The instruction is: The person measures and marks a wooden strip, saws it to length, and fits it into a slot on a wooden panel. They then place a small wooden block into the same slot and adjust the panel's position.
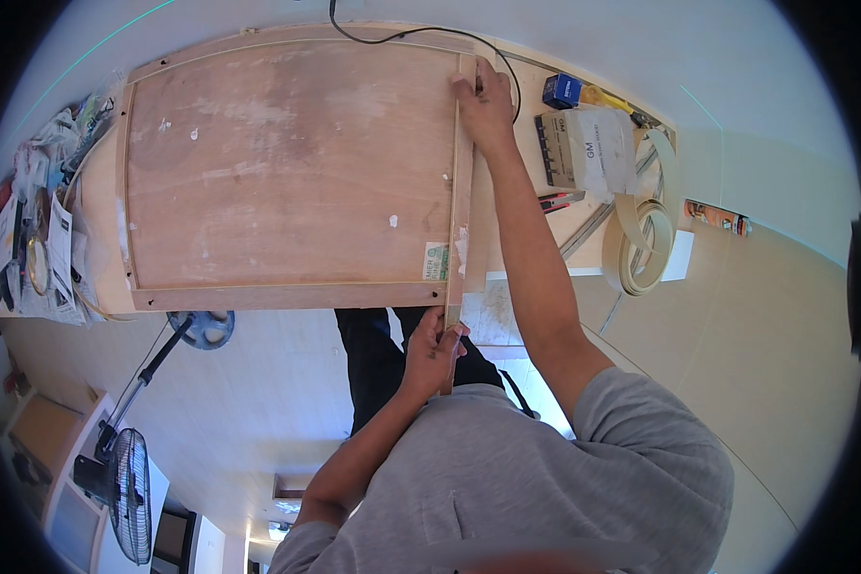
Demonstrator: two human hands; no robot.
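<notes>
A large framed plywood panel point(287, 172) lies flat on the worktable, scuffed and dotted with white marks. Along its right side runs a narrow wooden strip point(459, 206), whose near end sticks out past the panel's front edge toward my body. My left hand point(432, 352) is closed around that projecting end, just below the near right corner. At the far right corner, my right hand point(488, 100) grips the strip's other end with bent fingers. A small printed label point(436, 260) is stuck on the panel near the strip.
Right of the panel sit a plastic-wrapped box point(593, 148), a blue box point(562, 91), rolled edge banding point(641, 251) and a sealant tube point(717, 218). A black cable point(392, 40) crosses the far edge. Bags and papers point(53, 220) crowd the left; a fan point(129, 496) stands lower left.
</notes>
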